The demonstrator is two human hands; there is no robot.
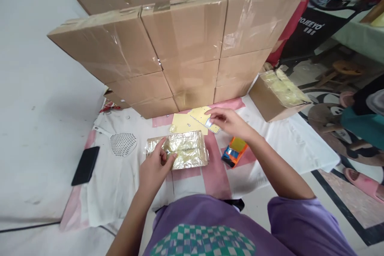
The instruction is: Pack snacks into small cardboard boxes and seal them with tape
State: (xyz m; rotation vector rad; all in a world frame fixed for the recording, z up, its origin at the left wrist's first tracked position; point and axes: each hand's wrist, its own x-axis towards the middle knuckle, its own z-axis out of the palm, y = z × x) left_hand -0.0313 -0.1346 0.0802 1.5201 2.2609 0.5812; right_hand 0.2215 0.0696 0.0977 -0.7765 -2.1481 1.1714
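My right hand (226, 122) is above the right side of the yellow paper sheets (183, 122), its thumb and fingertips pinched together on a small pale bluish-white piece (209, 123). What kind of piece it is I cannot make out. My left hand (156, 164) rests on a flat box wrapped in shiny clear tape (189, 150), with thumb and index finger apart on its top. Beyond this box lie the yellow sheets, marked with small dark shapes along a scalloped edge. Right of the box is an orange, blue and black packet (234, 152).
A tall wall of taped cardboard (192, 48) stands along the table's far side. A white perforated skimmer (123, 144) and a black phone-like slab (86, 166) lie at left. A taped carton (277, 96) sits at right. Other people are beyond the cardboard and at right.
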